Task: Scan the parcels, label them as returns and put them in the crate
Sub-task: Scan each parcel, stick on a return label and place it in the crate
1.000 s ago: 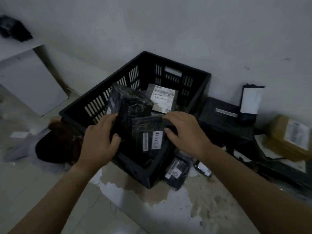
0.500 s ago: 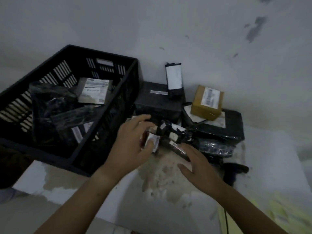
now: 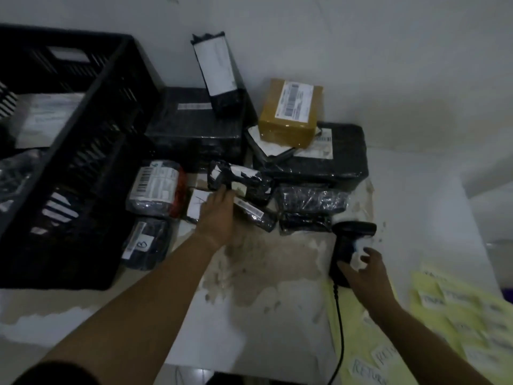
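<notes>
Head view: the scanner point(image 3: 354, 228) is gripped at its handle by the right hand point(image 3: 366, 270), with thumb and fingers curled round it. The left hand point(image 3: 218, 215) is laid on a small black parcel point(image 3: 255, 180) at its twelve o'clock; whether the parcel is pinched cannot be told. The crate point(image 3: 91, 87) is seen at nine o'clock with parcels inside, and yellow return labels point(image 3: 458, 315) at four o'clock.

Dark short sleeve point(image 3: 50, 376), L arm point(image 3: 133, 304)

Centre frame: my left hand point(image 3: 219, 215) touches a small black parcel point(image 3: 249, 179). Lower right: my right hand point(image 3: 364, 272) grips the scanner point(image 3: 350, 237) handle.
</notes>
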{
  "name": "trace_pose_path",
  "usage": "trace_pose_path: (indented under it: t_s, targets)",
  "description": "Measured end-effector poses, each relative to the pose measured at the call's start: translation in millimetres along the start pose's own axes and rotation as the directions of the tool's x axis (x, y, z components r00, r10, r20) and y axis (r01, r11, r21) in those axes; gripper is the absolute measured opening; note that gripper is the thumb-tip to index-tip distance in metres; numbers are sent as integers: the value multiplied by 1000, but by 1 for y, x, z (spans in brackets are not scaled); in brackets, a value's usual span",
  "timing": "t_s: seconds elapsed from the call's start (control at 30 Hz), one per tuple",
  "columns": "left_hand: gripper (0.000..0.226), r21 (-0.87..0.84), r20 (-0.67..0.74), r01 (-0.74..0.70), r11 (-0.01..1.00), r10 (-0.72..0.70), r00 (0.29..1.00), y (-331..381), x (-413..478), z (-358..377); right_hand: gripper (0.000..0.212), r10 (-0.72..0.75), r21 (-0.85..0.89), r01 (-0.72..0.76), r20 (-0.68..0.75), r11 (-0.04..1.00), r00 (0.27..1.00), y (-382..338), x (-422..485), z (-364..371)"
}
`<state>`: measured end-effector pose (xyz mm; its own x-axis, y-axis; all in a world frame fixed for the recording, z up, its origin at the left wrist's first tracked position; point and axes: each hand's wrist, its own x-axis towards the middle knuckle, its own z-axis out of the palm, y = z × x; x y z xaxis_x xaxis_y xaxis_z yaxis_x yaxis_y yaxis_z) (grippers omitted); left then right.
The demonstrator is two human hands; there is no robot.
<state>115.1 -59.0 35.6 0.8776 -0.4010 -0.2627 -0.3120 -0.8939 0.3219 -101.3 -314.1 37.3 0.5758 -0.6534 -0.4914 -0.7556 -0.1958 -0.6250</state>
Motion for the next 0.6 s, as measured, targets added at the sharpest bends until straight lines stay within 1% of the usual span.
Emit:
trace_pose_path:
  t_s: [0.07, 0.13, 0.17, 0.27, 0.3, 0.37, 0.43, 0.5, 0.53, 0.57, 0.6]
  targets:
    - [66, 140, -52, 55, 989, -48, 997, 1, 7, 2, 78, 37, 57, -38, 25, 998, 999, -9, 11, 3]
    - [54, 244, -45, 68, 967, -58, 997, -2, 6, 3, 75, 55, 84, -59, 46, 995, 997, -18, 19, 7]
    - [53, 270, -42, 59, 961, -50, 998, -5, 3, 4, 75, 56, 79, -60, 44, 995, 997, -21, 21, 9]
    - [59, 280, -30, -7, 960, 16, 999, -15, -12, 6, 73, 41, 28, -41, 2, 999, 999, -23, 24, 12]
    - [57, 271, -24, -35, 962, 43, 999, -17, -16, 6, 71, 35, 18, -34, -7, 999, 999, -22, 25, 11]
    - [46, 249, -16, -74, 966, 81, 997, -21, -25, 5, 67, 35, 21, -35, -7, 999, 999, -20, 23, 9]
    - [44, 213, -18, -77, 974, 83, 996, -25, -33, 6, 66, 38, 46, -38, 1, 998, 999, -19, 20, 4]
    - [51, 133, -13, -66, 989, 69, 998, -27, -43, 9, 64, 44, 109, -44, 4, 993, 999, -21, 11, -3]
    - [52, 53, -30, -55, 997, 57, 998, -29, -48, 11, 62, 47, 155, -48, 6, 987, 999, -21, 5, -6]
    - [51, -74, -39, -38, 997, 36, 999, -29, -53, 11, 57, 55, 205, -56, 11, 977, 998, -24, -3, -9]
    - [48, -250, -19, -14, 968, 10, 1000, -29, -58, 11, 52, 68, 252, -72, 24, 965, 997, -26, -12, -12]
